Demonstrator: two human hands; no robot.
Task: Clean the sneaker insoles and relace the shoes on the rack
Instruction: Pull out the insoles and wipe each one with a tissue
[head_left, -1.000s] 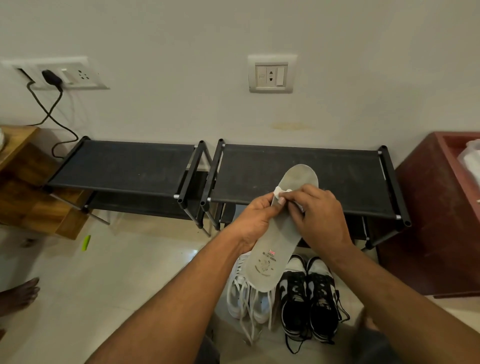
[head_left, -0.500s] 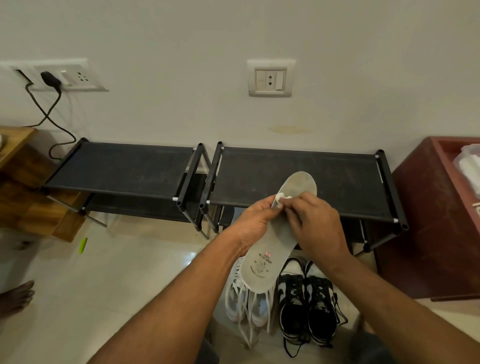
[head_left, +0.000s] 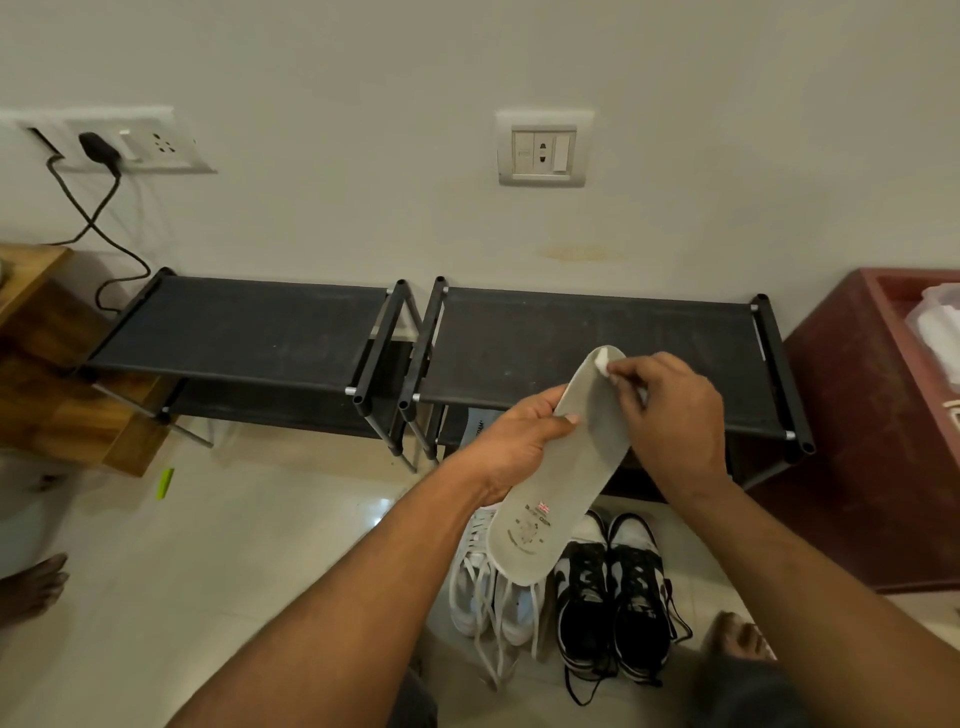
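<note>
Maroon box (head_left: 857, 415), far right, against the wall: open top, holds something white and crumpled (head_left: 940, 332), cut off by the frame edge. Cannot tell what it is.

Two black racks side by side along the wall. Left rack (head_left: 244, 332): dark fabric top shelf. Right rack (head_left: 597, 343): the same; its lower shelf carries a dark item with a pale label, mostly hidden.

Floor (head_left: 260, 545), near side: white sneakers (head_left: 480, 597) with loose laces trailing, and black-and-white sneakers (head_left: 613, 597) just to their right, black laces slack. Both pairs sit in front of the right rack.

Insole (head_left: 561, 483): held in the air above the white sneakers, tilted, toe end far and right, heel end near. Pale grey, flat face up, slightly curved along its length. Printed logo and a small red flag mark at the heel end.

Left grip (head_left: 511, 447): fingers curled round the insole's left edge at mid-length, thumb on the top face.

Right grip (head_left: 670, 415): fingertips pinch a small white pad (head_left: 602, 361) against the toe end.
</note>
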